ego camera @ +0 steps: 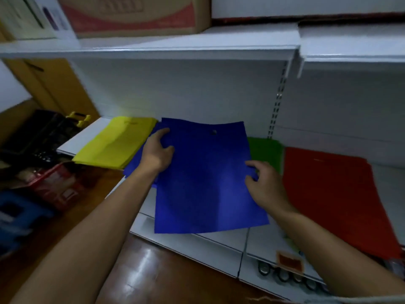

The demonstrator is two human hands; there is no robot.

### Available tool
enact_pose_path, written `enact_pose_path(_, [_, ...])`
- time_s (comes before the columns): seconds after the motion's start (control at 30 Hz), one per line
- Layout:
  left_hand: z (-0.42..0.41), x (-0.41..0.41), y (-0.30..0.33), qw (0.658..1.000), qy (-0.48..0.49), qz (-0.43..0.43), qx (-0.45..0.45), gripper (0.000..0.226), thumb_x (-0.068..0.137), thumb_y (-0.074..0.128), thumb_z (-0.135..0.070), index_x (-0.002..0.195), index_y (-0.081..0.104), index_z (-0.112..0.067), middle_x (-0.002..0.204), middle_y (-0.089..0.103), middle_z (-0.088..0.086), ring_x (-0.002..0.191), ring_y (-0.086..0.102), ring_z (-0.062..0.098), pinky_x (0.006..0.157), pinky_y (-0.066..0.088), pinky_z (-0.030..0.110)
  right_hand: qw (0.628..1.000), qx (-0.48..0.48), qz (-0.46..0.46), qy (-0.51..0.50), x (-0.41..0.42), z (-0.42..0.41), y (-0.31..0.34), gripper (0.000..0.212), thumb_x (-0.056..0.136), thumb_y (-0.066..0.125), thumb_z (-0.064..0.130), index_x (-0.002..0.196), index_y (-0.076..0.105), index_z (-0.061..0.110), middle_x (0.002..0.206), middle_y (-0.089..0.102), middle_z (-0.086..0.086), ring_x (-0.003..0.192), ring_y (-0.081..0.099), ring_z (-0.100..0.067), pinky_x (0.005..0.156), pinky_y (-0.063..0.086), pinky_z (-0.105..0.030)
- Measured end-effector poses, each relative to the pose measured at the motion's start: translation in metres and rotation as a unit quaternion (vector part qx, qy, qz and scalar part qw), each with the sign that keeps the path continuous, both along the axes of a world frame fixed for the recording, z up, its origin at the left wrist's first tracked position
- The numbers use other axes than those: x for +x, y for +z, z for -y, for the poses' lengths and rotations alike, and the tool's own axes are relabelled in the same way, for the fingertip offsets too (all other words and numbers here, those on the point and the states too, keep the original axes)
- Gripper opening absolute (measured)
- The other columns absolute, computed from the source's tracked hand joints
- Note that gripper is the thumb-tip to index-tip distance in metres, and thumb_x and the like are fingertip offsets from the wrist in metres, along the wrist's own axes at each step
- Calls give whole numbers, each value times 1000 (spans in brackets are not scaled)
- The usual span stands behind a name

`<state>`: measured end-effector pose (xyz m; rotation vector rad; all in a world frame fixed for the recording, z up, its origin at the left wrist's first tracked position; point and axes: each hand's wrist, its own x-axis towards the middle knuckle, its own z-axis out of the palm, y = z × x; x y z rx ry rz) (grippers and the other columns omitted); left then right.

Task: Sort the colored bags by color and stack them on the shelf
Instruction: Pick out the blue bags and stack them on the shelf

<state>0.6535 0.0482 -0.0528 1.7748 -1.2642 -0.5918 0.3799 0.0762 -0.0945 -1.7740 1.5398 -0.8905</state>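
A flat blue bag point(206, 178) lies tilted over the white shelf point(192, 242), its near edge hanging past the shelf front. My left hand point(156, 150) grips its upper left edge, thumb on top. My right hand point(264, 183) pinches its right edge. More blue fabric point(133, 165) shows under it at the left. A yellow bag stack point(116, 143) lies to the left, a green bag point(266, 152) just behind my right hand, and a red bag stack point(335, 198) to the right.
An upper shelf point(153, 47) carries a cardboard box point(135, 16). On the floor at the left stand a red basket point(57, 185), a blue crate point(17, 218) and dark baskets point(41, 132). An orange price tag point(290, 261) hangs on the shelf front.
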Motion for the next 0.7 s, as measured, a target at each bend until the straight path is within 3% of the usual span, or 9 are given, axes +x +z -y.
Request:
enact_pose_path(0.07, [6,28,-2,1000,20,21,1,52,87,56,1,137,49,-14,122,59,7,103,62,27,88,54,40,1000,13,1,14,31,10,-3,46,92,55,5,137,51,12,134,47,-8,67,51,-11,55,41,-14])
enact_pose_path(0.23, [42,99,-16,995,36,92,5,46,85,55,0,130,57,-8,106,67,22,73,59,32,68,48,34,999,45,-14,12,106,43,-13,50,90,56,4,139,50,9,139,46,-11,97,53,-16,77,41,-22])
enact_pose_path(0.33, [70,135,-28,993,50,101,22,41,86,57,-3,127,61,-7,119,65,15,99,63,32,84,50,37,998,63,-33,1,143,65,-26,49,90,56,7,138,50,12,136,48,-12,103,57,-27,78,45,-29])
enact_pose_path(0.4, [87,154,-36,993,53,101,40,38,87,60,-6,125,62,-8,122,64,13,106,62,30,88,47,35,996,74,-47,-3,161,78,-34,47,92,55,10,139,49,13,134,49,-12,105,55,-26,77,42,-25])
enact_pose_path(0.5, [115,172,-53,992,28,103,66,42,86,63,-10,128,60,-8,122,64,16,107,61,31,93,49,39,994,81,-65,-13,180,97,-43,48,94,53,12,141,47,12,140,47,-11,120,51,-26,94,42,-26])
enact_pose_path(0.63, [148,184,-74,988,-19,105,112,57,84,68,-20,136,50,-4,136,53,16,121,53,33,103,43,45,990,101,-96,-3,194,123,-56,55,96,53,16,148,36,9,152,35,-10,137,37,-25,111,29,-28])
enact_pose_path(0.7, [160,184,-83,986,-44,107,121,55,83,69,-22,131,52,-4,133,54,17,120,52,35,101,43,46,983,120,-141,20,197,134,-65,62,97,53,23,152,27,11,158,23,-10,143,26,-26,116,22,-29])
